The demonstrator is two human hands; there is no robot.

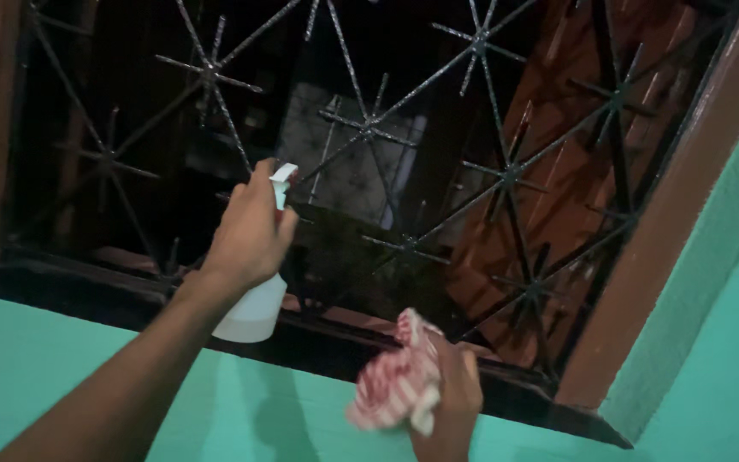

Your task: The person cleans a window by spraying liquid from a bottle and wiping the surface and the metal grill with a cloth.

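My left hand (pixel 250 231) grips a white spray bottle (pixel 254 312) by its neck, with the nozzle (pixel 283 175) pointing right toward a black metal window grille (pixel 481 175) made of star-shaped bars. My right hand (pixel 455 393) is lower and to the right, closed on a crumpled red-and-white checked cloth (pixel 395 385) held just below the dark window sill (pixel 335 351). Neither hand touches the grille.
A brown wooden window frame (pixel 669 222) runs up the right side. The wall (pixel 729 359) around and below the window is painted green. Behind the bars it is dark, with an orange-brown door or shutter (pixel 575 171) and a pale patterned panel (pixel 344 162).
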